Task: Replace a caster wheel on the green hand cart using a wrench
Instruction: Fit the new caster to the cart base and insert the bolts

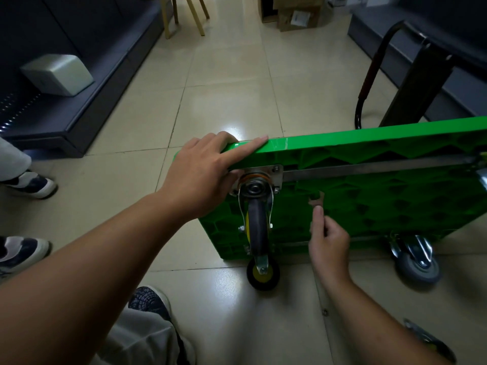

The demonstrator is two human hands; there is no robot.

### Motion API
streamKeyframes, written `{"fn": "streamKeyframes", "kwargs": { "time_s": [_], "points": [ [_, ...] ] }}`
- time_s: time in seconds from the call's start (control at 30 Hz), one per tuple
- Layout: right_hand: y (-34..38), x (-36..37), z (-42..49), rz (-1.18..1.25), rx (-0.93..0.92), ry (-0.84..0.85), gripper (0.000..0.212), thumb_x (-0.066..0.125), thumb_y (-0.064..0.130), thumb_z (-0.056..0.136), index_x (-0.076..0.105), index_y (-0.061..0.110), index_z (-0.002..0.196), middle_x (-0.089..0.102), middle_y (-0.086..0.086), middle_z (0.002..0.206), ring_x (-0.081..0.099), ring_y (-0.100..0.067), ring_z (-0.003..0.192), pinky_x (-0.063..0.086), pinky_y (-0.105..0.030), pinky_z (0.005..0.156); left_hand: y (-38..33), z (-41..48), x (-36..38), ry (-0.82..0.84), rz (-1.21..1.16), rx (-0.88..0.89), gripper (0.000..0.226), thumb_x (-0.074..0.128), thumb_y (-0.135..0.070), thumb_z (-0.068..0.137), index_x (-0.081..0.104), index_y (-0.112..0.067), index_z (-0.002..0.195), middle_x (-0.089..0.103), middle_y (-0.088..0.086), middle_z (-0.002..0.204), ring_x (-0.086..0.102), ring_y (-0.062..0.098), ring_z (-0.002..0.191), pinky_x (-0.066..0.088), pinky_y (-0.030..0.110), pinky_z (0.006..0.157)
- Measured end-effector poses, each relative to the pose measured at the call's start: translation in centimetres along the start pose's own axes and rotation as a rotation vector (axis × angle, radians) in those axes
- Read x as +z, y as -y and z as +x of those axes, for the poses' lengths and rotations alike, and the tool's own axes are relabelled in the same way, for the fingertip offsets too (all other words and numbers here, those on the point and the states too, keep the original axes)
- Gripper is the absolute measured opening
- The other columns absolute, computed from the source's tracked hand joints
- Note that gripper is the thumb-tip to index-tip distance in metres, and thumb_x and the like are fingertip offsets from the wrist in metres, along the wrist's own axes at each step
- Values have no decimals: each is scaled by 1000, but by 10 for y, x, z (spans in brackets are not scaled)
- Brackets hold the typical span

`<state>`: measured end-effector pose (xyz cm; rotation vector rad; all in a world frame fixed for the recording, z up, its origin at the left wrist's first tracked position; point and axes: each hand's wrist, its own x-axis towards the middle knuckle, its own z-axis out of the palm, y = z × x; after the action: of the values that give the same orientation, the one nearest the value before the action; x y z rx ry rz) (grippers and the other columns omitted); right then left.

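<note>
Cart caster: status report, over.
Left hand gripping cart top edge, cart on its side. Right hand pinching wrench, beside caster, not on a bolt. Caster plate bolted on. Nothing in wrench's path.

Bare forearms (105,254), pale grey trousers (142,338), one dark speckled sneaker (147,299) with a pale sole rim.

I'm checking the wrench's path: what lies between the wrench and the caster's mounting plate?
Head view: only bare ribbed underside of the green cart lies between the wrench, pinched by the right hand, and the mounting plate.
</note>
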<state>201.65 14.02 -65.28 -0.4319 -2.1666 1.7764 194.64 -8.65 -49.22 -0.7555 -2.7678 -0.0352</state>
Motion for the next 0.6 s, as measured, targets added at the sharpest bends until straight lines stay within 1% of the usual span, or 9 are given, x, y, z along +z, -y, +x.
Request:
{"fn": "streamKeyframes", "kwargs": {
  "time_s": [0.13,0.23,0.3,0.37,0.4,0.43,0.47,0.5,0.6],
  "points": [
    [-4,39,-25,178,182,-13,53,43,66,92,47,25,59,34,11,49,30,-5,42,25,-18,39,1,1,1,1,0,0,72,59,-32,101,22,-46,161,59,8,125,54,26,103,31,34,79],
    [0,57,-29,196,184,54,48,43,64,94,51,38,54,32,15,46,28,-2,41,24,-15,39,0,0,0,-12,-3,10,71,60,-31,100,26,-43,161,59,9,122,54,27,100,29,33,77],
    [4,64,-27,211,159,64,47,44,60,95,51,38,54,34,16,45,29,-1,42,25,-15,41,0,0,-1,-15,1,8,71,61,-30,100,26,-43,161,60,9,122,54,27,100,29,33,78],
    [5,71,-24,254,166,64,47,46,58,95,52,29,59,42,9,50,39,-7,48,34,-24,44,0,-1,-1,-17,9,5,71,62,-31,100,26,-44,160,60,8,123,54,27,101,29,33,78],
    [7,75,-23,282,187,83,48,49,55,96,57,18,66,51,-8,56,49,-19,54,41,-34,47,0,-1,-1,-18,12,5,71,62,-31,100,26,-43,161,59,8,123,54,27,101,30,33,78],
    [8,79,-20,319,231,112,53,51,49,100,59,1,78,56,-29,69,56,-32,62,49,-49,55,0,-1,-1,-19,14,5,71,61,-31,100,26,-43,161,59,8,123,54,27,101,30,33,78],
    [10,82,-18,367,293,140,56,54,44,102,56,-11,88,56,-39,81,58,-42,71,50,-60,65,-1,-1,-1,-20,16,4,71,61,-32,100,26,-43,161,59,8,123,54,27,100,29,33,77],
    [14,84,-18,423,360,153,57,56,43,101,55,-14,94,55,-41,86,57,-45,78,47,-62,72,-1,-1,0,-21,16,4,70,59,-32,100,26,-43,161,59,8,123,54,27,100,29,33,77],
    [24,86,-13,589,542,220,41,49,39,100,60,-1,106,55,-25,93,56,-38,88,45,-37,69,0,-1,0,-21,17,5,69,58,-33,101,25,-44,160,59,8,124,53,27,102,27,33,78]
  ]
}}
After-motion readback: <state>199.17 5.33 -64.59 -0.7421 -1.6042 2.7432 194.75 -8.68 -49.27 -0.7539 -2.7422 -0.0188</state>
